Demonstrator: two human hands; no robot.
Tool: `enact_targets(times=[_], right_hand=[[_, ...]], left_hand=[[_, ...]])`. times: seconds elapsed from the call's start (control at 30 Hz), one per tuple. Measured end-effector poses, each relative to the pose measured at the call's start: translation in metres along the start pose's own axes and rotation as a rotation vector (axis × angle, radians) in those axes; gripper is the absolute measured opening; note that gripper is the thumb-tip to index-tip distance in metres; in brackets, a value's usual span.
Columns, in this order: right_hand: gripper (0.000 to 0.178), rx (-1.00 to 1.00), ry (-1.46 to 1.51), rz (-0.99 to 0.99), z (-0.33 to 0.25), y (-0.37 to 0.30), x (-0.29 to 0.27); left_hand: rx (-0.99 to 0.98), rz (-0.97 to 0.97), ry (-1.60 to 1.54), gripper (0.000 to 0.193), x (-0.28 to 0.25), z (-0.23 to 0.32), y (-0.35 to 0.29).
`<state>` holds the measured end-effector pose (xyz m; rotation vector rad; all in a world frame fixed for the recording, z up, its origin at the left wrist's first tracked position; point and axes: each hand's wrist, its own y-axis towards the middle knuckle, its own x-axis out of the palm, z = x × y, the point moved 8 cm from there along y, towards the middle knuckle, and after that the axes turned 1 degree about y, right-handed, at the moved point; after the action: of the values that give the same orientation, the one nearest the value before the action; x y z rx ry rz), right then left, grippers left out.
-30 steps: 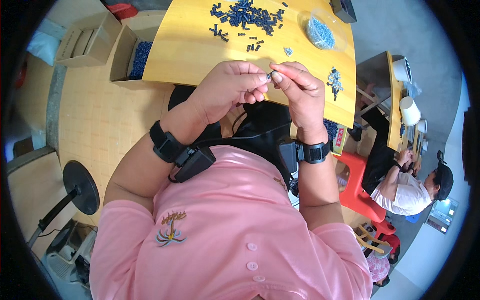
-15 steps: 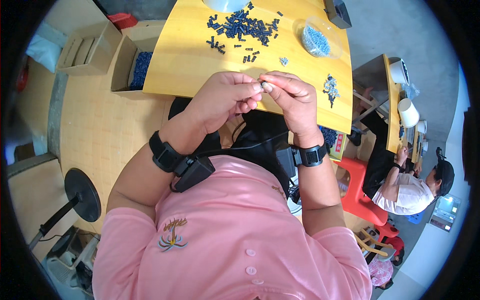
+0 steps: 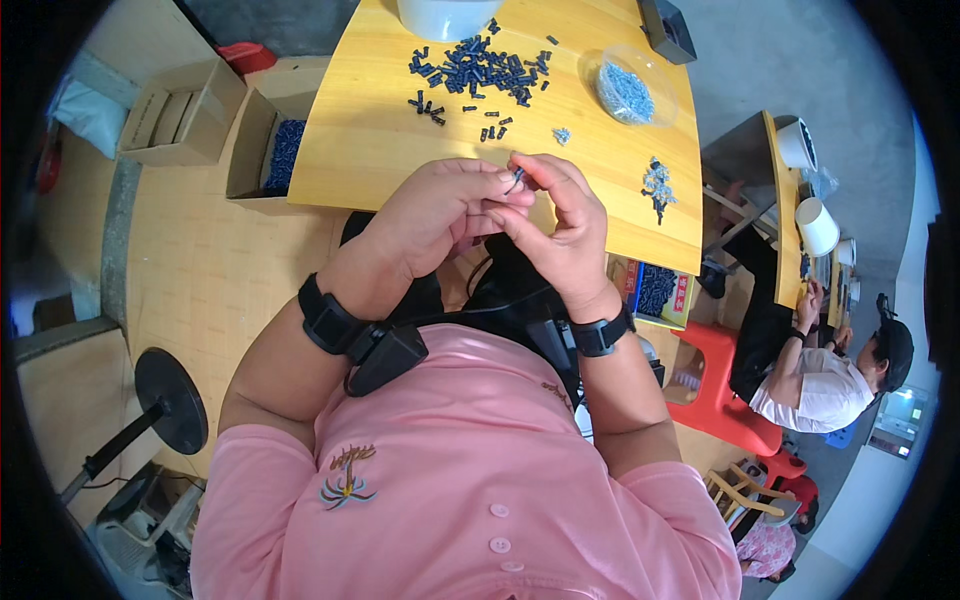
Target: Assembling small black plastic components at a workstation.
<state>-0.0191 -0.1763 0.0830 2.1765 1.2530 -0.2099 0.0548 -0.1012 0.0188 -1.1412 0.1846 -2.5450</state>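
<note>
A small dark part (image 3: 515, 181) was above the table's near edge, pinched between the thumb and fingers of the left hand (image 3: 440, 205). The right hand (image 3: 566, 222) was beside it, thumb and index finger spread; whether its index fingertip touched the part, I cannot tell. On the yellow wooden table (image 3: 350, 135), a clear bowl (image 3: 663, 90) contained silvery-blue pieces (image 3: 626, 95), near a loose pile of black parts (image 3: 478, 68); a white bucket (image 3: 447, 22) stood beyond the pile, its contents out of view. Left of the table, an open cardboard box (image 3: 246, 152) held dark blue parts (image 3: 284, 154); at the right, a yellowish box (image 3: 660, 320) held dark ones. Half a second earlier, the right thumb and index finger had been together at the part; since then they had parted, and more of the yellowish box had come into view.
</note>
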Motion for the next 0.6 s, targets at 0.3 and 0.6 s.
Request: enact_targets(times=[0.3,0.6], right_hand=[[0.035,-0.073,-0.160,0.097,-0.004,-0.004,-0.005],[0.036,0.090,-0.120,-0.036,0.010,-0.006,0.005]], left_hand=[[-0.039,0.028,-0.013,0.022,0.003,-0.009,-0.004],[-0.034,0.154,0.194,0.019,-0.012,-0.010,-0.006]])
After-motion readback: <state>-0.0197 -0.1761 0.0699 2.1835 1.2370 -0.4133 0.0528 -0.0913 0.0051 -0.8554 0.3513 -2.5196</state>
